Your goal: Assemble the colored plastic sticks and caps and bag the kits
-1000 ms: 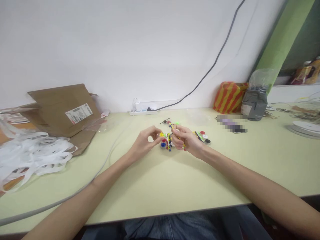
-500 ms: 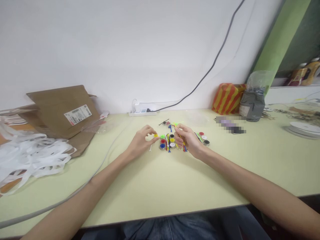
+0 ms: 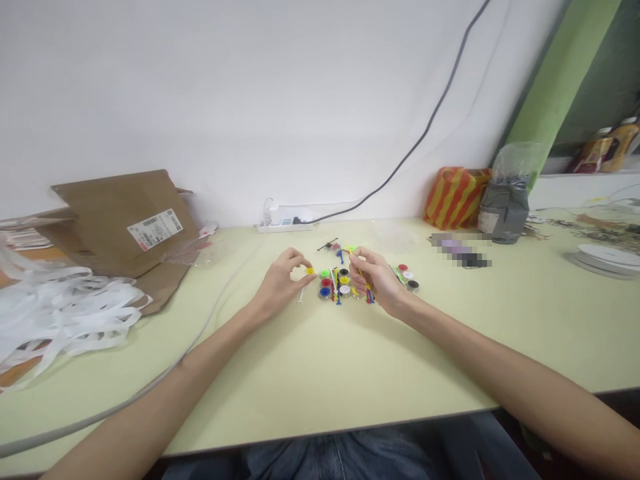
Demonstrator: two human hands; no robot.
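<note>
Between the thumb and fingers of my left hand (image 3: 283,280) is a small yellow disc (image 3: 310,271). A white stick (image 3: 301,295) lies on the table just below that hand. My right hand (image 3: 373,273) pinches a thin yellow stick (image 3: 363,271). Between the hands lie round pieces in several colours, among them a blue disc (image 3: 325,293), a red disc (image 3: 326,283) and a white disc (image 3: 345,291). Coloured sticks (image 3: 336,287) lie upright in a bunch among them. More discs, including a black disc (image 3: 413,285), sit right of my right hand, which partly hides this group.
A power strip (image 3: 285,227) stands against the wall. On the left are an opened cardboard package (image 3: 115,227), white strips (image 3: 75,307) and a grey cable (image 3: 165,373). A striped bag (image 3: 455,197), a grey bag (image 3: 504,210) and a white reel (image 3: 607,259) are on the right.
My left hand, with the yellow disc, has shifted very slightly left. The right hand and the pieces on the table look the same.
</note>
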